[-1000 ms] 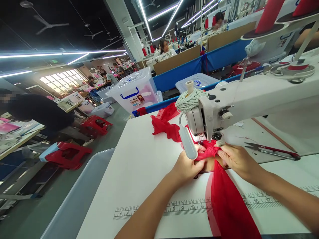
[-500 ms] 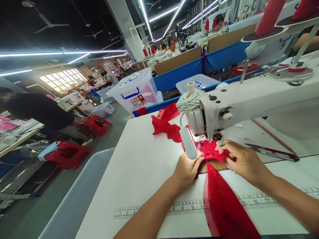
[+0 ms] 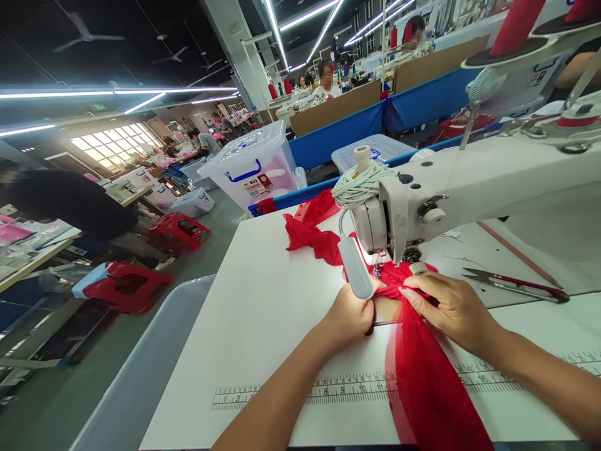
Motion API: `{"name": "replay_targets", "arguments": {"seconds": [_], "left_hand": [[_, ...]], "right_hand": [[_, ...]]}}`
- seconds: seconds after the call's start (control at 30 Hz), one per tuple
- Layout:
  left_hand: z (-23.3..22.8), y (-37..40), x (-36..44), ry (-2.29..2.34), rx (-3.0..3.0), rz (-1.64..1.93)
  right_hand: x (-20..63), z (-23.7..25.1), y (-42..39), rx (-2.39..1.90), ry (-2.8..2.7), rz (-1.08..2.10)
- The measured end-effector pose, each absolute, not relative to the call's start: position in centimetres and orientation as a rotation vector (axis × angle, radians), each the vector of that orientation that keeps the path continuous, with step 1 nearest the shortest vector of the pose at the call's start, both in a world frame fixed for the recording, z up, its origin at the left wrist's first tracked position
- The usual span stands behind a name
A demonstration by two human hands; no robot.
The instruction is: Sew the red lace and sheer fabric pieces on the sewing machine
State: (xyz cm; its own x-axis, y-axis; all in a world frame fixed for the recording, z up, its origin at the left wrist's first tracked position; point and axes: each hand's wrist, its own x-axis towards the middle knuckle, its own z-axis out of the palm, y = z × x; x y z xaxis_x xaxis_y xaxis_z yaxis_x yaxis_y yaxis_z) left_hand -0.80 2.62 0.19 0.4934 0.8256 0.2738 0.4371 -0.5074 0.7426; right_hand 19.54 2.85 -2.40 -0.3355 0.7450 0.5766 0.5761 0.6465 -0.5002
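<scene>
Red lace fabric [image 3: 422, 369] runs under the presser foot [image 3: 377, 269] of a white sewing machine [image 3: 469, 188]. One length hangs toward me over the table's front edge, and another lies bunched behind the needle. My left hand [image 3: 350, 313] is closed on the fabric just left of the foot, its fingertips partly hidden by a small lamp [image 3: 355, 266]. To the right, my right hand [image 3: 451, 307] pinches the fabric between thumb and fingers, close in front of the foot. Green cord [image 3: 361, 186] is wound on the machine's head.
Thread snips [image 3: 516, 285] and a brown stick [image 3: 519, 254] lie right of my right hand. A ruler scale [image 3: 347, 389] marks the table's front. Beyond stand a clear plastic box [image 3: 253, 166] and red stools [image 3: 126, 287]. A person in dark clothing [image 3: 70, 203] bends at the left.
My right hand has moved left and changed its grip, drawing the fabric's edge near the foot. The hanging length has shifted slightly right. My left hand stays beside the foot.
</scene>
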Motion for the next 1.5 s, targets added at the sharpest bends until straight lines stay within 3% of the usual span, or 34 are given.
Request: {"name": "replay_targets", "arguments": {"seconds": [0.23, 0.6, 0.87, 1.1, 1.37, 1.5], "left_hand": [[-1.2, 1.9, 0.6, 1.319, 2.162, 0.882], [-0.5, 2.2, -0.4, 1.017, 2.232, 0.827], [-1.2, 2.2, 0.1, 1.191, 2.15, 0.881], [-0.9, 1.9, -0.3, 1.167, 2.209, 0.882], [-1.5, 1.7, -0.6, 1.169, 2.399, 0.835], [-1.6, 1.4, -0.6, 1.186, 2.574, 0.78]], "right_hand": [[19.5, -2.4, 2.6, -0.973, -2.075, 0.283], [19.6, -2.5, 2.6, -0.997, -2.134, 0.24], [19.6, -2.7, 2.6, -0.999, -2.144, 0.315], [20.6, -2.9, 2.9, -1.023, -2.19, 0.019], [20.6, -2.7, 2.7, -0.997, -2.215, 0.195], [20.9, -3.3, 2.6, -0.982, -2.27, 0.084]]}}
